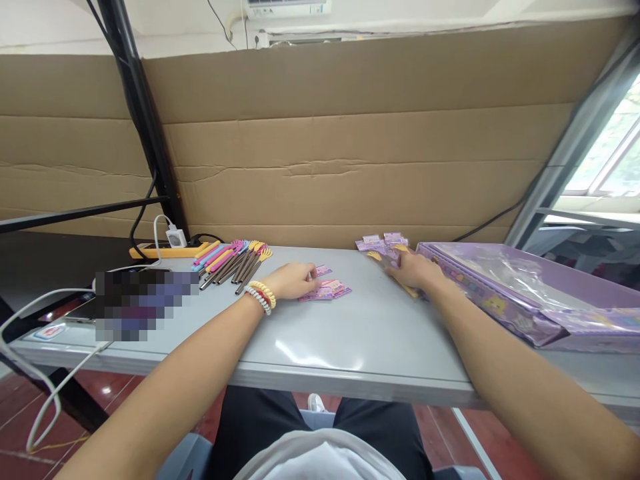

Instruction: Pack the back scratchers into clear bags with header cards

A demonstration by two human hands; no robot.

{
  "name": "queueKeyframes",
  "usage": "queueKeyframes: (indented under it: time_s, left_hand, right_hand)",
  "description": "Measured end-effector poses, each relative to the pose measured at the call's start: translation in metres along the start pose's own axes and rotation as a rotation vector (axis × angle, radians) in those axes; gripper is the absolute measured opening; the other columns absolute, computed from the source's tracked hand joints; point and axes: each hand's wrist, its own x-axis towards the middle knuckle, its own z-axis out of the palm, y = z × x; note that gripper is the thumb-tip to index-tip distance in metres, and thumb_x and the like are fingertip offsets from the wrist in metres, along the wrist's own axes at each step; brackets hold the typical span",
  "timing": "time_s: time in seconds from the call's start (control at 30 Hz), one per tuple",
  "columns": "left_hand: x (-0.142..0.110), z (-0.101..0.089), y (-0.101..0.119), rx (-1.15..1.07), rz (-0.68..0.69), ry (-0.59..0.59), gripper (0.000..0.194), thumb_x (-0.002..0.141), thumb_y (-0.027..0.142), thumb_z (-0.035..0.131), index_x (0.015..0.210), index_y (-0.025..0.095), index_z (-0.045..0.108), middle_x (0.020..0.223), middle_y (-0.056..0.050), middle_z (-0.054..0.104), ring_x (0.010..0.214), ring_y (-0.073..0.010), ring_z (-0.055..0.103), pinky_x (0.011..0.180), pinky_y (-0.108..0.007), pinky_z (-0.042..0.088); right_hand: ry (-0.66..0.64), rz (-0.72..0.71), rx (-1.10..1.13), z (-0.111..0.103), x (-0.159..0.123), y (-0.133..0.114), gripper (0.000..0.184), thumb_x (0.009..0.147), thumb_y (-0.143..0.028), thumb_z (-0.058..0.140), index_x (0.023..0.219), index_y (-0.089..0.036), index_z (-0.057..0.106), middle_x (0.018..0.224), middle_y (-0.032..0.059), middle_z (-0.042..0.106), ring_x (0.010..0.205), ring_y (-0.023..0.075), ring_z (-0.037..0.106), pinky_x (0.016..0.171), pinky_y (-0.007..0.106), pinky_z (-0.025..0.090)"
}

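My left hand (293, 279), with bead bracelets at the wrist, rests on the grey table (350, 340), its fingers curled down onto a small pile of pink-purple cards (327, 290). My right hand (413, 269) lies farther right, fingers closed over another spread of the same cards (383, 243) and a yellow piece (407, 288) under the palm. A purple boxed toy set (525, 293) lies just right of that hand.
A bundle of colourful-handled metal sticks (233, 260) lies at the back left, beside a yellow power strip (167, 251) with a white charger and cables. A blurred object (137, 300) sits at the left. Cardboard sheets (350, 147) wall the table's back.
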Motion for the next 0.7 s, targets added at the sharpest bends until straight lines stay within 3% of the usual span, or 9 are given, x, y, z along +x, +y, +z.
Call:
queueKeyframes:
  time_s: [0.23,0.4,0.7]
  left_hand:
    - [0.0003,0.0006,-0.0025,0.03,0.011,-0.012,0.029,0.081,0.044,0.042,0.091,0.022,0.058,0.08,-0.001,0.067,0.077,-0.017,0.061,0.062,-0.025,0.041]
    - [0.0004,-0.0002,-0.0014,0.043,0.018,-0.015,0.029,0.081,0.044,0.042,0.09,0.022,0.058,0.082,-0.001,0.067,0.079,-0.0173,0.061,0.061,-0.025,0.041]
    - [0.0008,0.001,-0.0034,0.033,0.023,-0.023,0.03,0.081,0.045,0.04,0.092,0.023,0.058,0.082,0.0,0.068,0.076,-0.0163,0.06,0.061,-0.024,0.041]
  right_hand:
    - [0.005,0.036,-0.023,-0.0035,-0.0042,-0.0039,0.05,0.08,-0.049,0.046,0.113,-0.013,0.057,0.104,0.0187,0.062,0.098,0.0318,0.059,0.074,0.04,0.047]
    - [-0.032,0.065,-0.017,-0.0061,-0.0068,-0.0037,0.052,0.082,-0.055,0.042,0.106,-0.014,0.062,0.105,0.0177,0.062,0.102,0.0318,0.057,0.081,0.043,0.045]
    - [0.028,0.065,0.036,-0.0031,-0.0073,-0.008,0.062,0.083,-0.061,0.034,0.118,-0.014,0.055,0.107,0.0196,0.062,0.103,0.0339,0.057,0.08,0.044,0.046]
